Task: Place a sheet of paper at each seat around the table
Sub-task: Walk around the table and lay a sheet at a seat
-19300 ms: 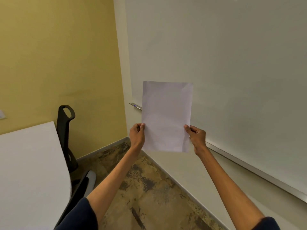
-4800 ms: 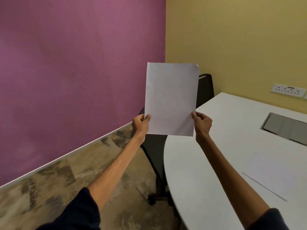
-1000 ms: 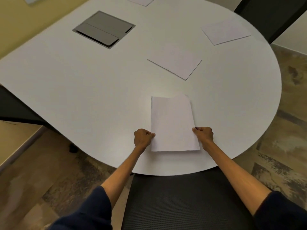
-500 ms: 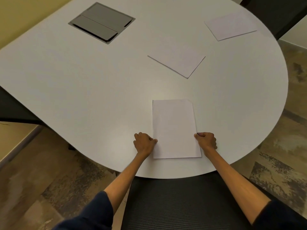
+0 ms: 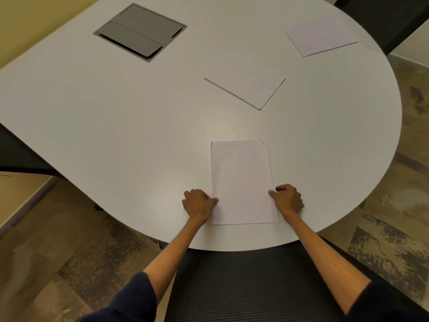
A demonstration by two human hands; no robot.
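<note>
Looking down from my head, I have the sheet of paper [image 5: 241, 180] lying flat on the white table [image 5: 139, 135], close to the rounded edge nearest me, its long sides running away from me. My left hand [image 5: 199, 204] is curled at the sheet's left edge, with the thumb lapping onto the paper and pinching it there. My right hand [image 5: 287, 199] is curled the same way at the right edge, its thumb tip on the paper's border. Both hands rest on the tabletop. A second sheet [image 5: 248, 86] lies askew further in, well apart from mine, and a third sheet [image 5: 320, 36] sits near the far right rim. A grey hatch [image 5: 139, 31] is set flush into the tabletop at the far left. Below my forearms is the black ribbed back of a chair [image 5: 243, 287], tucked against the table edge, and another dark chair [image 5: 383, 17] shows beyond the third sheet. My dark sleeves [image 5: 130, 298] end above the elbows.
</note>
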